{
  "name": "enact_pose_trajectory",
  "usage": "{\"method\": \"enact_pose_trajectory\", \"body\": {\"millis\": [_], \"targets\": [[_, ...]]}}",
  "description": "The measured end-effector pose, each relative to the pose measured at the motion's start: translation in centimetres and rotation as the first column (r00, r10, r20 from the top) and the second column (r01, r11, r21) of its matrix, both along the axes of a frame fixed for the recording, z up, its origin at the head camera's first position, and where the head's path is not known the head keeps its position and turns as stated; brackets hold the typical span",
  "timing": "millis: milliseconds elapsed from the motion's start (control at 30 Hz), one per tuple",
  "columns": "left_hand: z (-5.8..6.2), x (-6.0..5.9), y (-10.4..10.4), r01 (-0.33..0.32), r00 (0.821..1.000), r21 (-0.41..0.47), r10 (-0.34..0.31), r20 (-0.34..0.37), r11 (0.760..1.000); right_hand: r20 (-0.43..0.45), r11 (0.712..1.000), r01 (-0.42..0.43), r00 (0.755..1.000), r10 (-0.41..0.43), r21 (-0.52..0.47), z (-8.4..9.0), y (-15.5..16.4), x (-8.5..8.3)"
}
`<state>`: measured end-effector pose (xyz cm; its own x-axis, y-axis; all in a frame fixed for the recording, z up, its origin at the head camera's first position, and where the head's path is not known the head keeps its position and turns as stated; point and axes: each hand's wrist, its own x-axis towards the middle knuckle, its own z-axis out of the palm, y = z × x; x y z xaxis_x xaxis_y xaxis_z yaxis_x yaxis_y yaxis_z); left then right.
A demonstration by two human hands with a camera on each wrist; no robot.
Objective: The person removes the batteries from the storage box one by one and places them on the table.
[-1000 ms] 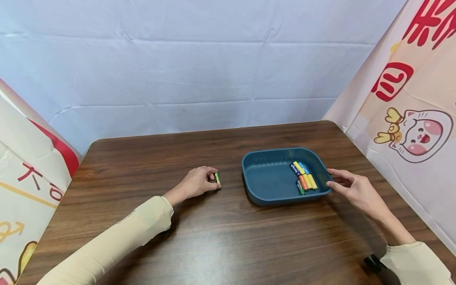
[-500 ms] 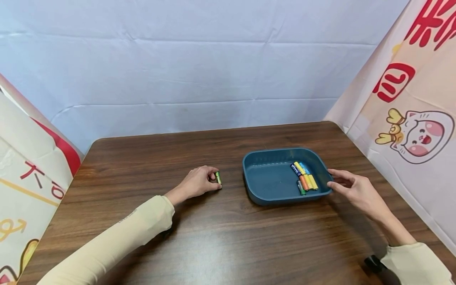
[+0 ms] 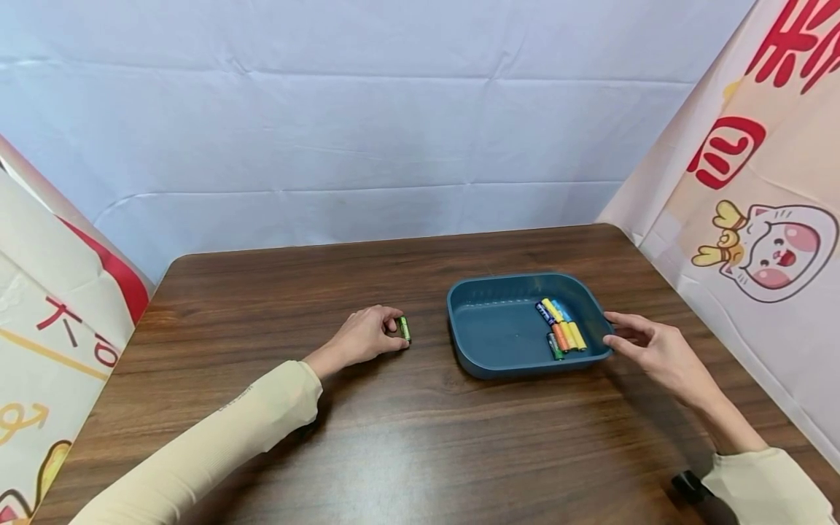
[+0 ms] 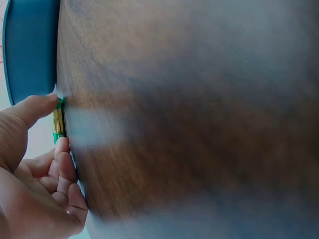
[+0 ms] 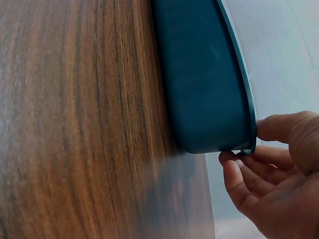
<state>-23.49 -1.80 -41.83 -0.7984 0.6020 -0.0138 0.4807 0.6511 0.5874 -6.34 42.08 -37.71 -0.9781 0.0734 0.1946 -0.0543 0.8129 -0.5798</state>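
My left hand (image 3: 367,334) is low over the table, pinching a small green and gold battery (image 3: 405,329) by its two ends. In the left wrist view the thumb is on one end of this battery (image 4: 58,121) and a fingertip on the other. To the right of it sits a dark blue plastic tray (image 3: 492,332). Several batteries lie together in the tray's right part, among them a yellow one (image 3: 551,309), an orange one (image 3: 560,337) and a green one (image 3: 555,346). My right hand (image 3: 663,357) grips the tray's right rim, thumb above and fingers below.
The brown wood-grain table (image 3: 394,437) has rounded far corners. A pale cloth (image 3: 367,146) hangs behind it, and printed cloths with red characters and cartoons hang at both sides. A small black object (image 3: 690,484) shows by the right sleeve.
The battery in my left fingers has turned a little and shifted very slightly to the right. My right hand and the tray hold still.
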Motion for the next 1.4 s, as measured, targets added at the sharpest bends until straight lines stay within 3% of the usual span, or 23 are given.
{"method": "enact_pose_trajectory", "body": {"millis": [367, 600, 767, 900, 1100, 1400], "targets": [[-0.3, -0.1, 0.1, 0.002, 1.0, -0.004, -0.002, -0.001, 1.0, 0.003, 1.0, 0.013, 1.0, -0.013, 0.007, -0.1, 0.1, 0.1], [0.0, 0.2, -0.1, -0.008, 0.997, 0.07, 0.003, 0.071, 0.998, -0.003, 1.0, 0.01, 1.0, -0.01, -0.008, -0.2, 0.0, 0.2], [1.3, 0.8, -0.1, -0.005, 0.996, 0.16, -0.011, 0.094, 0.987, -0.007, 1.0, 0.01, 1.0, -0.011, -0.015, -0.2, -0.1, 0.2], [3.1, 1.4, 0.7, 0.018, 0.997, 0.21, -0.032, 0.064, 0.978, -0.007, 1.0, 0.012, 1.0, -0.012, -0.012, -0.1, -0.1, 0.2], [5.1, 2.2, 3.2, 0.076, 0.996, 0.243, -0.084, 0.024, 0.967, -0.007, 1.0, 0.008, 1.0, -0.008, -0.009, 0.0, -0.1, 0.2], [6.9, 3.2, 7.2, 0.179, 0.981, 0.255, -0.191, 0.024, 0.95, -0.006, 1.0, 0.006, 1.0, -0.006, -0.017, 0.0, -0.1, 0.1]]}}
